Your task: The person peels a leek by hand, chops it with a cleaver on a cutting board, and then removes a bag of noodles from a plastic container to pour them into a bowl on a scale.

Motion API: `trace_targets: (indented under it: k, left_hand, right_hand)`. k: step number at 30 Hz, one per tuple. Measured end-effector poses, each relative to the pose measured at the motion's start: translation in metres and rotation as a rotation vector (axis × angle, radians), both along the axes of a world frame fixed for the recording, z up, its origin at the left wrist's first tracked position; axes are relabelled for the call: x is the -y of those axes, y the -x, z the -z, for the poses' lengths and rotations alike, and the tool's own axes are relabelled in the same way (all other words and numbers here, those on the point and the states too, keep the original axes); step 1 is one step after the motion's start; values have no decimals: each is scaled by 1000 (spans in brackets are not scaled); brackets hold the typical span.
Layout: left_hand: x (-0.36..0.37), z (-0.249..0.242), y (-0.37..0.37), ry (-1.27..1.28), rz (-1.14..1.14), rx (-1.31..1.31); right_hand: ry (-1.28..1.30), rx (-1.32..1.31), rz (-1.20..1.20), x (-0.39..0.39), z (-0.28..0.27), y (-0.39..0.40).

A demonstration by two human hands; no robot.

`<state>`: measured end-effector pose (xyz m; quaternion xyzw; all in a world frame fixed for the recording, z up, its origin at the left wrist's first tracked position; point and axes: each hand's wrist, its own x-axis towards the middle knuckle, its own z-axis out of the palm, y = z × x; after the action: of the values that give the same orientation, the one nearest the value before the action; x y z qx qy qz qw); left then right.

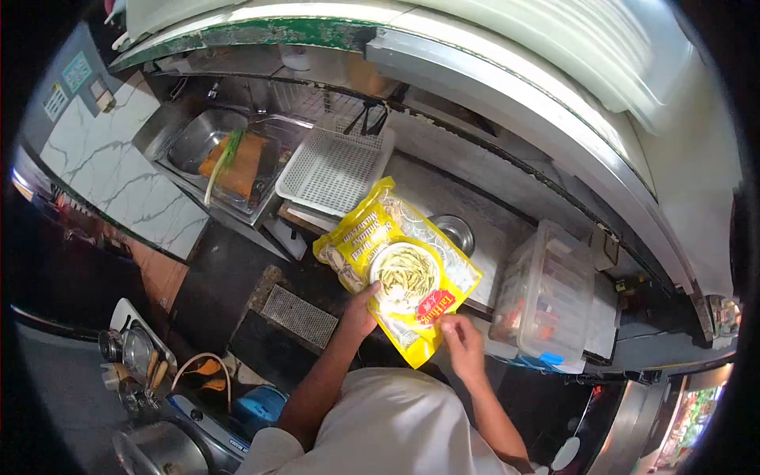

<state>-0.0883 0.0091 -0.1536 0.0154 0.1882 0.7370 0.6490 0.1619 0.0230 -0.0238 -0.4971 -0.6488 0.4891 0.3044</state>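
Note:
A large yellow bag of sliced dried shiitake mushrooms [406, 275] is held in front of my body, its printing upside down to me. The pack has clear areas where pale slices show, and a red brand label. My left hand [362, 311] grips its near left edge, thumb on the front and the other fingers hidden behind. At the lower right edge, by the red label, my right hand [463, 340] pinches the bag with thumb and fingertips.
A white perforated basket [336, 170] sits beyond the bag. To its left, a sink [178, 146] holds a wooden board [249, 162] with green onions [226, 162]. A clear lidded bin [546, 293] stands right; a metal bowl [453, 234] is behind the bag. A pot [162, 447] is lower left.

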Motion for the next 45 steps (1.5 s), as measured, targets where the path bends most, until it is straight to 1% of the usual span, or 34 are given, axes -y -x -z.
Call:
trace_targets:
  k: [1, 3, 4, 6, 7, 8, 10, 11, 12, 14, 15, 17, 18, 20, 21, 22, 24, 25, 26, 28, 30, 31, 32, 34, 35, 36, 37, 38, 40, 41, 42, 43, 44, 45]
  left_hand:
    - [-2, 3, -4, -19, 28, 21]
    - [-7, 12, -14, -38, 65, 41]
    - [-10, 19, -20, 4, 60, 40]
    - [-17, 23, -23, 40, 58, 32]
    - [-18, 18, -24, 14, 43, -4]
    - [-17, 15, -26, -8, 24, -38]
    - [-17, 12, -27, 22, 39, -60]
    - [-19, 12, -28, 49, 55, -85]
    - [-20, 11, -31, 52, 51, -84]
    - [-21, 18, -38, 68, 40, -60]
    - [-23, 21, -40, 101, 30, -36]
    - [-23, 26, -42, 117, 34, 28]
    - [-23, 25, -43, 130, 40, 94]
    - [-18, 24, -39, 112, 59, 118]
    - [-16, 28, -37, 128, 71, 154]
    - [-15, 31, -34, 140, 82, 189]
    - [-9, 43, -31, 69, 81, 157]
    - [-7, 58, -32, 17, 73, 104]
    - [-10, 44, -29, -38, 64, 52]
    - [-11, 25, -27, -121, 61, -41]
    - [-12, 17, -23, -156, 73, -2]
    - [-13, 12, -23, -159, 73, -94]
    - [-14, 8, -21, -160, 69, -98]
    - [-14, -21, -14, -240, -55, 17]
    - [-11, -33, -8, -237, -67, 4]
    - [-8, -46, 0, -254, -117, 91]
    - [-5, -54, 11, -275, -166, 177]
    - [-5, -57, 22, -281, -181, 159]
    - [-3, -60, 36, -257, -172, 61]
    - [-4, -52, 44, -124, -147, 37]
    - [-4, -42, 48, -127, -154, 34]
    - [-5, -34, 50, -121, -128, 8]
    - [-5, -23, 52, -113, -100, -19]
    - [-4, -12, 53, -109, -100, -24]
  right_hand:
    - [-2, 2, 10, -7, 10, 6]
    - [187, -174, 127, -20, 34, 13]
    - [185, -176, 136, -22, 40, 10]
    - [-202, -8, 323, -26, 53, 1]
    - [-180, -108, 374, -29, 59, 1]
    - [-181, -107, 373, -31, 63, -4]
    - [210, -282, 399, -28, 58, -11]
    - [242, -234, 363, -29, 47, -11]
    - [246, -232, 359, -29, 48, -11]
    - [32, -37, 267, -28, 49, -10]
    - [35, -39, 266, -29, 48, -9]
    - [47, -249, 217, -33, 47, -8]
    - [47, -250, 215, -35, 37, -7]
    - [534, -935, 155, -44, 18, -7]
    - [624, -928, 55, -59, 69, -31]
    - [617, -932, 44, -60, 66, -22]
    - [281, -370, -31, -54, 41, 5]
    - [80, -155, -198, -55, 11, 10]
    - [68, -162, -202, -57, 4, 14]
    - [-462, 232, -314, -60, -4, 23]
    - [-479, 293, -337, -65, -7, 28]
    - [-484, 359, -357, -67, -6, 29]
    - [-489, 426, -376, -69, -6, 31]
    - [-526, 402, -445, -79, -3, 31]
    - [-619, 485, -530, -83, -4, 34]
    - [-715, 561, -614, -86, -6, 41]
    - [-632, 725, -816, -88, -25, 50]
    - [-648, 707, -825, -84, -28, 58]
    - [-550, 356, -820, -72, -26, 64]
    - [-495, 371, -864, -69, -25, 71]
    - [-500, 368, -870, -71, 3, 74]
    - [-473, 456, -893, -75, 47, 80]
    - [-444, 542, -914, -73, 38, 95]
    - [-749, 836, -971, -72, 27, 99]
